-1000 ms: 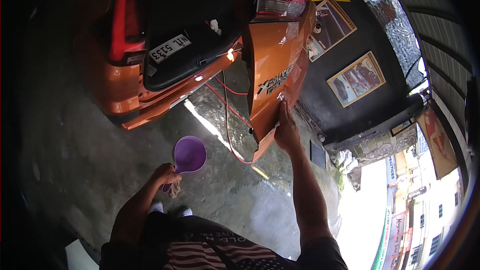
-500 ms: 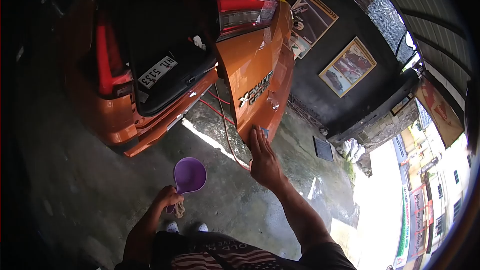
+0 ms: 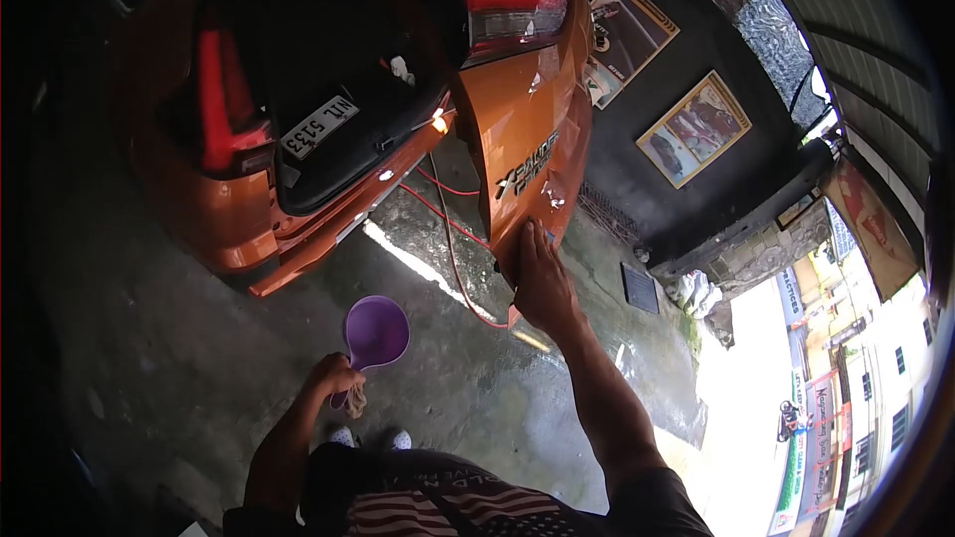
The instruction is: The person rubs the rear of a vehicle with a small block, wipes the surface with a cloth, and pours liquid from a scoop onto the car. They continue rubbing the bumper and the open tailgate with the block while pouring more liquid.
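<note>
My left hand (image 3: 333, 378) grips the handle of a purple dipper (image 3: 376, 331), and a beige scrap of cloth dangles below the fist. My right hand (image 3: 542, 283) lies flat, fingers together, against the lower edge of an orange car tailgate panel (image 3: 517, 119) that bears lettering. A small blue pad (image 3: 550, 235) shows under its fingertips, pressed to the paint. The tailgate stands open beside the orange car's (image 3: 224, 229) dark boot opening.
A red hose (image 3: 453, 234) runs over the wet concrete floor under the tailgate. Framed car pictures (image 3: 693, 129) hang on the dark wall at the right. A floor grate (image 3: 635, 288) lies by the wall. Bright street shows at the lower right.
My right hand slid down the tailgate's lower edge, then back up a little. The dipper stayed at my left side. The view swung slightly.
</note>
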`<action>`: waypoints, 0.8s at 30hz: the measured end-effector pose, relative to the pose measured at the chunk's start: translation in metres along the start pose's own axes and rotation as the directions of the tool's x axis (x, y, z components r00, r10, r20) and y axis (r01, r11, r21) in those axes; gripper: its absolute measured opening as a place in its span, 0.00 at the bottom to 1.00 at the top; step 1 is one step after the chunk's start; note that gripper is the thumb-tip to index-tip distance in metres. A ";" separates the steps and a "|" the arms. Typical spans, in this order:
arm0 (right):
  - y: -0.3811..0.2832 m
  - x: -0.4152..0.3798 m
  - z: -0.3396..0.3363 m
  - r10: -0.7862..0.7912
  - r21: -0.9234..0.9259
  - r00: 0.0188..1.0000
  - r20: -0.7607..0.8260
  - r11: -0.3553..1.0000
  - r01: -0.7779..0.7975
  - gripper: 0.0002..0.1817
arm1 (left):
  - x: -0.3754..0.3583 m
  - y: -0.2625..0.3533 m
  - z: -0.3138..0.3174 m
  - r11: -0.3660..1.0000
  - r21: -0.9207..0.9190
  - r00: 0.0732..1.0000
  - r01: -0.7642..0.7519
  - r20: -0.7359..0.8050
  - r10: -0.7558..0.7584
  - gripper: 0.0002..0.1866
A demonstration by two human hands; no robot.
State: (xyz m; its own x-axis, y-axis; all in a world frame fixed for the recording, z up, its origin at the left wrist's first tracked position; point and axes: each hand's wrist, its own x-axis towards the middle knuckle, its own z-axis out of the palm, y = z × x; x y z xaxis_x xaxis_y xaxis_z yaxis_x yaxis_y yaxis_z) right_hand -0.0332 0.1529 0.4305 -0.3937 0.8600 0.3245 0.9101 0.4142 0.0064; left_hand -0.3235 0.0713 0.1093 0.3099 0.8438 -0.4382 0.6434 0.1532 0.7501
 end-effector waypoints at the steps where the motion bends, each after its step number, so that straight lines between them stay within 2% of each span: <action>1: -0.018 -0.018 -0.001 -0.033 -0.053 0.999 0.013 0.998 0.034 0.37 | -0.001 -0.001 0.002 0.999 0.020 0.998 -0.027 -0.049 0.028 0.20; 2: -0.030 -0.027 -0.002 -0.067 -0.105 0.997 0.033 0.992 0.070 0.37 | 0.000 -0.003 0.004 0.998 0.038 0.994 -0.050 -0.096 0.054 0.19; 4: -0.020 -0.024 -0.007 -0.085 -0.081 0.994 0.063 0.993 0.090 0.36 | 0.007 -0.010 0.007 0.998 0.036 0.995 -0.050 -0.081 0.053 0.20; 6: 0.005 -0.003 -0.003 0.015 -0.001 0.999 0.046 1.000 -0.015 0.35 | 0.006 -0.013 0.009 1.000 0.015 0.999 -0.008 -0.033 0.009 0.21; 7: 0.005 0.004 0.000 0.084 0.042 0.991 0.108 0.995 -0.089 0.35 | 0.001 -0.011 0.009 1.000 0.020 0.999 0.010 -0.038 -0.009 0.21; 8: -0.010 -0.002 -0.001 0.074 0.041 0.991 0.107 0.996 -0.079 0.35 | -0.001 -0.009 0.005 0.999 0.024 0.998 0.027 -0.052 -0.026 0.21; 10: -0.048 -0.025 -0.006 0.009 -0.156 0.996 0.092 0.988 0.006 0.36 | -0.002 -0.010 0.005 0.999 0.033 0.995 -0.006 -0.102 0.009 0.21; 12: -0.044 -0.027 -0.011 0.012 -0.133 0.988 0.157 0.991 0.009 0.37 | -0.006 -0.015 0.007 0.998 0.050 0.992 -0.030 -0.119 0.036 0.21; 14: -0.010 -0.010 -0.008 0.055 0.013 0.988 0.147 0.998 -0.057 0.38 | -0.015 -0.008 -0.004 0.997 0.017 0.997 0.076 0.008 -0.076 0.21; 16: -0.004 -0.006 -0.003 0.129 0.143 0.980 0.152 0.978 -0.151 0.40 | -0.013 -0.019 0.005 0.998 0.044 0.999 0.034 -0.009 -0.034 0.21; 18: -0.027 -0.022 -0.001 -0.003 -0.113 0.993 0.119 0.993 0.016 0.40 | -0.019 -0.016 0.001 1.000 0.022 0.994 0.009 -0.109 -0.006 0.21; 20: -0.021 -0.023 -0.001 -0.017 -0.109 0.996 0.088 0.994 0.027 0.38 | -0.009 -0.029 0.008 0.999 0.011 0.990 -0.047 -0.136 0.048 0.21; 22: 0.007 0.001 -0.003 0.077 0.059 0.992 0.104 0.995 -0.083 0.39 | -0.007 -0.034 0.013 0.999 -0.034 0.997 0.000 -0.071 -0.002 0.21; 23: 0.006 0.019 -0.016 0.190 0.226 0.956 0.222 0.944 -0.240 0.38 | -0.011 -0.032 0.014 1.000 -0.021 0.998 -0.004 -0.061 0.003 0.21; 24: 0.004 0.013 -0.013 0.195 0.230 0.957 0.213 0.942 -0.243 0.38 | -0.013 -0.028 0.012 1.000 -0.008 0.997 -0.005 -0.074 0.004 0.21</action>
State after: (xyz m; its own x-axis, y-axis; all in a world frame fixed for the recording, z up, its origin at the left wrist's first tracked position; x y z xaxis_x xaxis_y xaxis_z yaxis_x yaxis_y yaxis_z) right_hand -0.0329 0.1614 0.4469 -0.2271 0.9676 0.1103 0.9237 0.2499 -0.2903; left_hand -0.3372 0.0494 0.0875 0.2604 0.8800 -0.3973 0.6363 0.1531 0.7561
